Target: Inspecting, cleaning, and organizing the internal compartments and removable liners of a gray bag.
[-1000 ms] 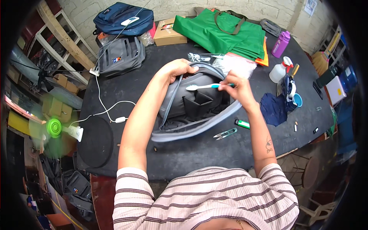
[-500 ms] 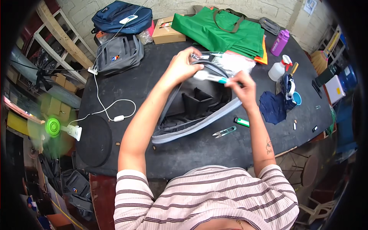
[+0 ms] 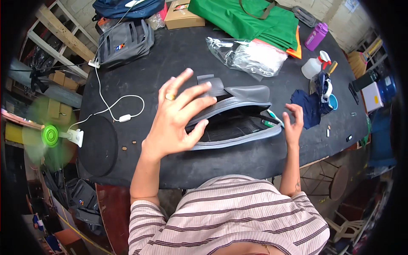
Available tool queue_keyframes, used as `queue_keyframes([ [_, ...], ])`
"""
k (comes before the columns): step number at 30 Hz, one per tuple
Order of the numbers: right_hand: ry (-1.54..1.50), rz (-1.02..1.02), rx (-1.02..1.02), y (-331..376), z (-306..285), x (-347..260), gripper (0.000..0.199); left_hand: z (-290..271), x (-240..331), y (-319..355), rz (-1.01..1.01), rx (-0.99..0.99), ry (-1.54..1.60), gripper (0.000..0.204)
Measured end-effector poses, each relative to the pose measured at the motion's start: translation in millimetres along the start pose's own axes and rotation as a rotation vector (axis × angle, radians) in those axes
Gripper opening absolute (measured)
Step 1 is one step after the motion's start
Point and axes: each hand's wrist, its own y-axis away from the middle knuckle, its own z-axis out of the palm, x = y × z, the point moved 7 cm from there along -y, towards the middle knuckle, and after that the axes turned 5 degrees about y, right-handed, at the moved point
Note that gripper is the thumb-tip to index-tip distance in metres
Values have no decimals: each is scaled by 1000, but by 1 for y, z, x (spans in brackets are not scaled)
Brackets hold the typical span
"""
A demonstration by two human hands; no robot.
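A grey bag point(image 3: 238, 142) with a pale zipper edge lies on the table in front of me, its dark mouth gaping. Spread fingers mark my left hand point(image 3: 172, 117) as open, hovering over the bag's left end with a ring on one finger. At the other end is my right hand point(image 3: 294, 123), thumb and fingers apart, close to a slim white-and-teal stick point(image 3: 276, 117) at the bag's edge. Whether it touches the stick is unclear. A small green object point(image 3: 268, 123) shows inside the bag's opening. Dark grey flaps point(image 3: 248, 92) stand up at the bag's back.
Behind the bag lies a clear plastic bag point(image 3: 259, 59), with green fabric bags point(image 3: 250, 21) beyond. A spray bottle point(image 3: 313, 66), purple bottle point(image 3: 316, 37) and navy cloth point(image 3: 306, 106) sit rightward. Leftward are a grey backpack point(image 3: 125, 42), white cable point(image 3: 124, 118) and spinning fan point(image 3: 50, 135).
Both hands have come off the bag's raised back edge, which has dropped toward me. My right hand has let go of the white-and-teal stick and moved lower; my left hand has spread its fingers.
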Motion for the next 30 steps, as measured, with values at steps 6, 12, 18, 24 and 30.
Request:
queue_keyframes([
  [6,-394,-469,-688,7,2,-150,25,11,-34,4,-318,68,70,31],
  [12,-274,-448,-977,29,1,-132,25,6,-57,-13,-312,280,-74,25],
  [18,-52,-326,-1013,33,9,-138,47,9,-98,-22,-402,314,-205,22],
  [24,394,-537,-953,59,31,-134,40,11,-103,-23,-472,298,-215,24],
  [30,393,-625,-967,66,31,-139,27,10,-103,-16,-473,309,-212,25],
])
